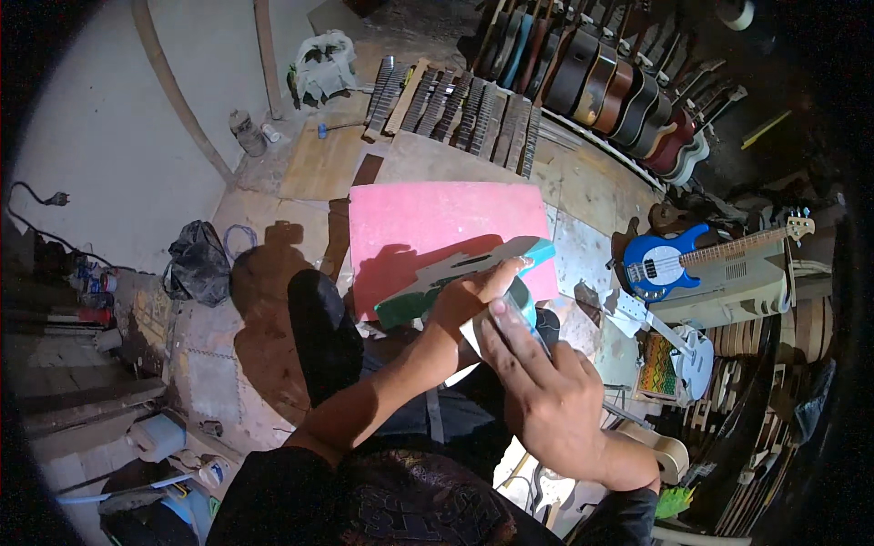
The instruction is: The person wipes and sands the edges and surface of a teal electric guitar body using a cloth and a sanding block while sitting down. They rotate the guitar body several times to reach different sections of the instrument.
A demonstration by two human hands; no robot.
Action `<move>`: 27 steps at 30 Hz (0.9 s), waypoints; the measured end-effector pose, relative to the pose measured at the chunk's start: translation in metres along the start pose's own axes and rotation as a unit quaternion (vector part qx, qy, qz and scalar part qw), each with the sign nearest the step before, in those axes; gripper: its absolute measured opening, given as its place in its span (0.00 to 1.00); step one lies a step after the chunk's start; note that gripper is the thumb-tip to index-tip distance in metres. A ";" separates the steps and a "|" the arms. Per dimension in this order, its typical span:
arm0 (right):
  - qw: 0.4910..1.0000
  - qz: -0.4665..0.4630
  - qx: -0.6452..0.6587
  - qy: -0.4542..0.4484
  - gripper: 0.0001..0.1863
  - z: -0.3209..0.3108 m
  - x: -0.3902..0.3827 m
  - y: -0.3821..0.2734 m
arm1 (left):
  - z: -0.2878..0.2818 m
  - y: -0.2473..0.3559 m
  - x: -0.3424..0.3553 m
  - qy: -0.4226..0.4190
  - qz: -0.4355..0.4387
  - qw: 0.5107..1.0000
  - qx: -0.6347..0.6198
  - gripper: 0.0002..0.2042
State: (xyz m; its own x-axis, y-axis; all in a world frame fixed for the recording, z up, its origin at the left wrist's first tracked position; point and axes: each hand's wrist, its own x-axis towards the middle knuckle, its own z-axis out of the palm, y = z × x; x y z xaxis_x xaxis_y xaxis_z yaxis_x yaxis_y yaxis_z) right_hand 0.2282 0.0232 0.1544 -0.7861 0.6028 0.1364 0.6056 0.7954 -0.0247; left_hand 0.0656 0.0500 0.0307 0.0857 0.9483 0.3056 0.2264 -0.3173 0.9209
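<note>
The green body (437,275) of a guitar is over the person's lap, by the near edge of a pink board (437,207). It is tipped up on its side, maybe so the right hand (557,400) can get at its near side. The left hand (466,300) is closed around the rim and seems to hold it steady. The right hand has its fingers close together and almost straight, laid on the near side. It is hard to tell if a small flat thing is under them.

The pink board lies flat in front, perhaps to give a smooth spot. Past it, guitar necks (437,105) lie side by side in a row, likely so each one is easy to pick up. More guitars (596,77) stand in a long row, which may save room. A blue guitar (669,261) lies on the right, with a white guitar (696,364) near it.

The dark shirt (419,496) has a print with shapes like letters, but it is too dim to read well. No writing shows on the green body.
</note>
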 end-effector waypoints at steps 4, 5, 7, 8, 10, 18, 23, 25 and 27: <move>0.989 0.010 0.139 0.043 0.36 0.018 -0.002 0.008 | -0.009 -0.002 -0.005 -0.010 -0.047 0.999 -0.022 0.33; 0.975 0.027 0.209 0.064 0.36 0.028 -0.007 0.009 | -0.012 -0.003 -0.006 -0.003 -0.043 0.999 -0.019 0.33; 0.922 0.040 0.369 0.110 0.37 0.057 -0.013 0.014 | -0.018 -0.004 -0.009 0.010 -0.035 0.999 -0.015 0.33; 0.895 0.072 0.424 0.114 0.36 0.070 -0.015 0.013 | -0.020 -0.004 -0.012 0.013 -0.029 0.999 -0.003 0.33; 0.849 0.119 0.501 0.121 0.36 0.098 -0.017 0.011 | -0.023 -0.005 -0.019 0.021 -0.017 0.999 0.024 0.34; 0.896 0.187 0.386 0.113 0.37 0.188 0.004 0.054 | -0.038 -0.030 -0.047 0.054 -0.022 0.997 0.049 0.33; 0.849 0.161 0.484 0.137 0.33 0.179 0.005 0.025 | -0.042 -0.035 -0.052 0.025 -0.029 0.998 0.046 0.32; 0.904 0.165 0.373 0.128 0.31 0.199 0.000 0.048 | -0.042 -0.043 -0.057 0.029 0.002 0.999 0.037 0.30; 0.894 0.244 0.332 0.177 0.30 0.207 0.004 0.075 | -0.041 -0.044 -0.055 0.030 0.007 0.999 0.026 0.29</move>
State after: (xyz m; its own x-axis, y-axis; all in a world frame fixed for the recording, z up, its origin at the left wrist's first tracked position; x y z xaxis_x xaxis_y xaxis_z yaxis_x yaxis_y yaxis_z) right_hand 0.2450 0.0983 -0.0519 -0.2881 0.9242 0.2506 0.5665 0.3754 -0.7336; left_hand 0.0108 0.0125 -0.0170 0.0309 0.9424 0.3331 0.2760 -0.3284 0.9033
